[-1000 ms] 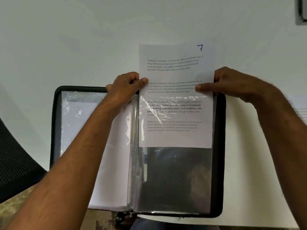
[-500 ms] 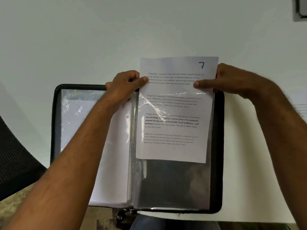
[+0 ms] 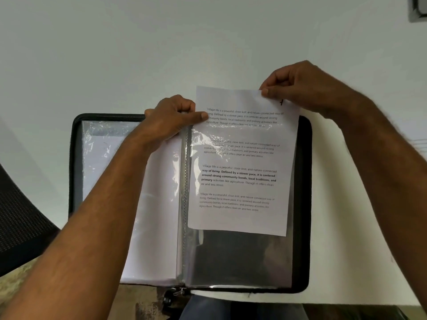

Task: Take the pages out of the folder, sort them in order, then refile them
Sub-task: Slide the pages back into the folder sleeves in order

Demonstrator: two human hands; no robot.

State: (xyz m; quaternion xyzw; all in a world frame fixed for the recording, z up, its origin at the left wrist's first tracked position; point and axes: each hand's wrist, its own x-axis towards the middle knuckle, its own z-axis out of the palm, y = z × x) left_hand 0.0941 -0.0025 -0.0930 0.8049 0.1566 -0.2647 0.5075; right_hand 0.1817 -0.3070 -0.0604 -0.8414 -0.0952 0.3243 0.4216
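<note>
A black zip folder (image 3: 304, 204) lies open on the white table, with clear plastic sleeves on both sides. A printed page (image 3: 240, 162) sits most of the way inside the right-hand clear sleeve (image 3: 242, 259), its top sticking out above the folder's rim. My right hand (image 3: 298, 86) pinches the page's top right corner, covering most of its handwritten number. My left hand (image 3: 171, 118) grips the sleeve's upper left edge by the spine, thumb on the page's left margin. White pages (image 3: 152, 215) fill the left-hand sleeves.
The white table (image 3: 138, 54) extends far beyond the folder. A dark mesh chair (image 3: 20, 215) stands at the left. A dark object (image 3: 419, 8) sits at the top right corner. The table's near edge runs just under the folder.
The page has slid further down into the right sleeve. My right hand has shifted from the page's right edge up to its top right corner, now hiding the number.
</note>
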